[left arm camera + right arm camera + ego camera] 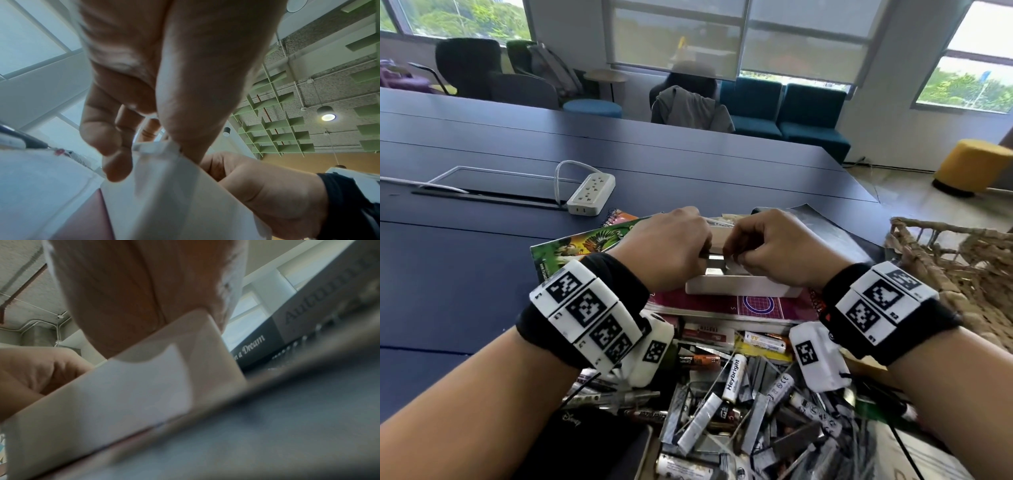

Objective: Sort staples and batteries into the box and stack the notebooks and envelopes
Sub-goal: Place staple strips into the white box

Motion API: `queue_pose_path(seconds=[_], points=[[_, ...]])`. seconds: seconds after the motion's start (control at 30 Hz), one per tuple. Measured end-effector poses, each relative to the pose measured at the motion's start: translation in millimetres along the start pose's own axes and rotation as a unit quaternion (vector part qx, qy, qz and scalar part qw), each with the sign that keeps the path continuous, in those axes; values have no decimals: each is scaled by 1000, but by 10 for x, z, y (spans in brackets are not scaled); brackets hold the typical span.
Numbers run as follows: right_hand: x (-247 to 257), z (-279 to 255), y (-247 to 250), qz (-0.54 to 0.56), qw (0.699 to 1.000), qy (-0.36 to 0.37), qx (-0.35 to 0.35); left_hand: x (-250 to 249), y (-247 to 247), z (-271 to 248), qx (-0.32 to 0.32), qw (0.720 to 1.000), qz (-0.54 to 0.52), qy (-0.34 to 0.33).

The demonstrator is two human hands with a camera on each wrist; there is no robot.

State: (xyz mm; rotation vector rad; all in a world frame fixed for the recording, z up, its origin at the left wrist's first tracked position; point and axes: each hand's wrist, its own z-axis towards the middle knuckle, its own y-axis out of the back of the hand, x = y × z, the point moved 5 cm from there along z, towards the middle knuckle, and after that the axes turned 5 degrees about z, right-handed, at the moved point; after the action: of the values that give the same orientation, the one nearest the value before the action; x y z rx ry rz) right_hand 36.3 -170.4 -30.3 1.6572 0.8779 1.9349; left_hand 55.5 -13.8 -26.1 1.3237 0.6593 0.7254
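- Most of the sorting is still ahead of you, judging by the heap of loose batteries point(734, 377) and staples point(758, 419) lying mixed together at the near edge of the bench point(465, 274).
- Your left hand point(671, 246) and right hand point(774, 250) both sit on top of the small white box point(743, 286). It rests on a maroon notebook point(722, 306), out from the heap toward the far edge of the bench.
- Your left grip is curled, with thumb and fingertips point(117, 172) pinching a white flap point(156, 149) at the box's top, as the left wrist view shows.
- Your right grip is curled too, and its fingers seem to pinch the box's top edge. The right wrist view is blurred, showing only a white box wall point(131, 386) below the hand, so I cannot tell the exact hold.
- Something shiny shows between your hands point(715, 263); whether it is staples inside the box I cannot tell. I would judge the step in hand to be opening or filling the box.
- Notebooks are not stacked yet by my reading: a green picture-cover notebook point(585, 243) lies askew to the left of the box, a dark one point(818, 226) lies to the right, and the maroon one is under the box.
- Envelopes are hard to pick out. I cannot say where they lie.
- A woven basket point(948, 274) stands at the right edge of the bench and a power strip point(592, 193) lies farther out.
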Motion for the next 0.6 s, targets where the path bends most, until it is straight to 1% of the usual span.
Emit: queue_pose_path(seconds=[0.27, 0.33, 0.47, 0.53, 0.6], points=[[96, -42, 79, -11, 999, 10, -29, -18, 28, -25, 5, 1000, 3, 0], [165, -92, 129, -14, 998, 20, -52, -28, 78, -47, 9, 1000, 22, -8], [379, -301, 239, -61, 992, 54, -100, -41, 219, -85, 1, 999, 51, 3], [462, -440, 264, -71, 992, 67, -78, -76, 291, -111, -21, 999, 31, 6], [499, -573, 245, -69, 996, 61, -15, -122, 365, -144, -55, 998, -25, -14]])
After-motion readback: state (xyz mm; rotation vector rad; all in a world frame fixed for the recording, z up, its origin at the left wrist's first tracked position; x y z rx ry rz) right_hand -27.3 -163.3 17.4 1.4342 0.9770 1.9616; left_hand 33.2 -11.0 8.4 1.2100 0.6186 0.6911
